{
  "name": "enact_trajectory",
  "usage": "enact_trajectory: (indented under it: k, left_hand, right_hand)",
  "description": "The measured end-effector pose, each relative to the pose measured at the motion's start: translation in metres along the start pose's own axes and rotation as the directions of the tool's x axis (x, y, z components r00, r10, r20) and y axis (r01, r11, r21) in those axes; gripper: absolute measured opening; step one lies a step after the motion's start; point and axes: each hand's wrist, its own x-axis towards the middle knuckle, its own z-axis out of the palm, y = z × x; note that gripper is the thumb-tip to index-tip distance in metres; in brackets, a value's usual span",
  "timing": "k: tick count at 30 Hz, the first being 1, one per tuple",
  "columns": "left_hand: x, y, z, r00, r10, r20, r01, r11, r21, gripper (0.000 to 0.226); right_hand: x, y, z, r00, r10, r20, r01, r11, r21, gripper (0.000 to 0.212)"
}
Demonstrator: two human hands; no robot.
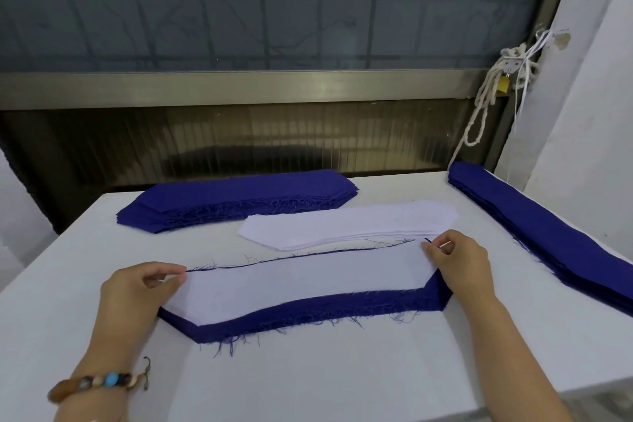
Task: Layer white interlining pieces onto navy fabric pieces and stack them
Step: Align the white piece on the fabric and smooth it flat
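A white interlining piece lies on top of a thick stack of navy fabric pieces in front of me. My left hand pinches the white piece's left end between thumb and fingers. At the right end my right hand pinches its far corner. Behind it lies a stack of loose white interlining pieces. Further back sits a second pile of navy fabric pieces.
A long pile of navy fabric strips runs along the right edge of the white table. A window frame and a hanging white rope stand behind the table. My left wrist wears a bead bracelet.
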Motion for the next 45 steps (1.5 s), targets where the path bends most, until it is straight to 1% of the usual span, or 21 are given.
enact_trajectory:
  k: [6, 14, 18, 25, 32, 34, 35, 37, 38, 40, 42, 45]
  left_hand:
    - [-0.001, 0.0, 0.001, 1.0, 0.005, 0.024, -0.005, 1.0, 0.006, 0.014]
    - [-0.001, 0.0, 0.0, 0.999, -0.024, 0.041, 0.023, 1.0, 0.005, 0.012]
    - [-0.001, -0.001, 0.0, 0.999, -0.023, 0.027, 0.023, 1.0, -0.003, 0.012]
    - [0.001, -0.007, 0.001, 0.999, -0.042, 0.027, 0.043, 0.998, -0.039, 0.027]
    - [0.0, -0.006, 0.003, 0.999, -0.051, 0.016, 0.052, 0.998, -0.04, 0.031]
    - [-0.002, -0.004, 0.003, 0.999, -0.041, -0.011, 0.04, 0.999, -0.029, 0.028]
    - [-0.003, -0.002, 0.003, 0.998, -0.021, -0.052, 0.02, 1.0, -0.009, 0.026]
    - [-0.006, 0.006, 0.005, 0.986, 0.07, -0.148, -0.068, 0.998, 0.015, 0.023]
    - [-0.008, 0.012, 0.006, 0.977, 0.124, -0.173, -0.128, 0.992, -0.013, 0.021]
    - [-0.012, 0.024, 0.013, 0.968, 0.211, -0.138, -0.223, 0.972, -0.07, 0.017]
    - [-0.015, 0.03, 0.021, 0.961, 0.273, -0.035, -0.275, 0.957, -0.091, 0.017]
    - [-0.017, 0.033, 0.028, 0.938, 0.321, 0.13, -0.299, 0.94, -0.166, 0.018]
  right_hand:
    - [-0.001, -0.001, 0.0, 1.0, 0.012, -0.005, -0.012, 1.0, -0.009, 0.019]
    - [-0.001, -0.001, 0.001, 1.0, 0.011, -0.005, -0.011, 0.999, -0.045, 0.018]
    - [-0.001, -0.001, 0.002, 1.0, -0.007, -0.009, 0.006, 0.999, -0.052, 0.014]
    - [0.0, 0.002, 0.003, 0.999, -0.035, -0.02, 0.034, 0.997, -0.069, 0.009]
    - [0.001, 0.002, 0.004, 0.998, -0.05, -0.032, 0.047, 0.996, -0.071, 0.007]
    - [0.0, 0.001, 0.004, 0.996, -0.073, -0.047, 0.069, 0.993, -0.098, 0.008]
    - [0.0, 0.0, 0.004, 0.993, -0.097, -0.068, 0.088, 0.989, -0.122, 0.009]
    - [-0.002, -0.005, 0.005, 0.975, -0.182, -0.13, 0.158, 0.972, -0.173, 0.009]
    - [-0.005, -0.009, 0.005, 0.96, -0.239, -0.148, 0.21, 0.959, -0.188, 0.007]
    - [-0.01, -0.019, 0.009, 0.931, -0.349, -0.11, 0.323, 0.925, -0.198, 0.003]
    - [-0.016, -0.031, 0.016, 0.903, -0.43, 0.007, 0.424, 0.886, -0.189, 0.004]
    - [-0.027, -0.051, 0.03, 0.86, -0.469, 0.199, 0.495, 0.862, -0.11, 0.007]
